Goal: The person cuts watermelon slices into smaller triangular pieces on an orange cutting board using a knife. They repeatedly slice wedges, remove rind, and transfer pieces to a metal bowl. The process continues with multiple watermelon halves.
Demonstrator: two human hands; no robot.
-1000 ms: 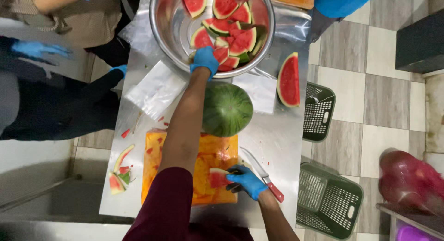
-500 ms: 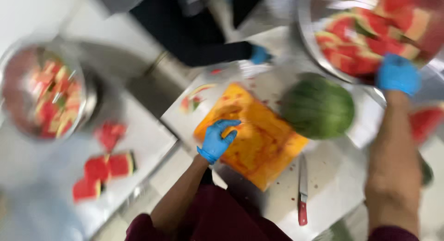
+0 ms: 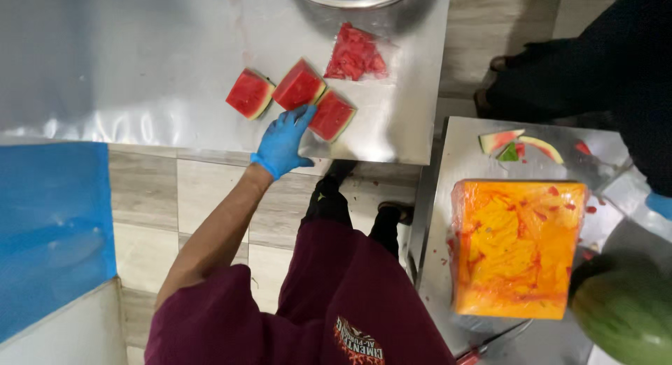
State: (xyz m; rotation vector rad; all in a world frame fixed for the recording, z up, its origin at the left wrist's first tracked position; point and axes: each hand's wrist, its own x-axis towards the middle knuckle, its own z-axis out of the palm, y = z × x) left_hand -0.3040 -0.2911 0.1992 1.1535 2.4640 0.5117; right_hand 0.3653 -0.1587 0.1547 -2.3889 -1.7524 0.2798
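— Fingers [image 3: 299, 118] of my left hand [image 3: 281, 142] are spreading open, touching the watermelon chunks [image 3: 299, 85] on the surface [image 3: 140, 64].
— Progress?
— Three lying cut beside the bagged pieces [image 3: 355, 55]; whole melon [image 3: 626, 310] waiting, right hand unseen.

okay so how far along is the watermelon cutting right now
Done: three red watermelon chunks with green rind lie on the steel table, beside a clear bag of cut red pieces, and rind scraps lie by the juice-stained orange cutting board. In hand: the blue-gloved left hand touches the chunks; the right hand is out of view. Left: a green uncut watermelon piece beside the board.
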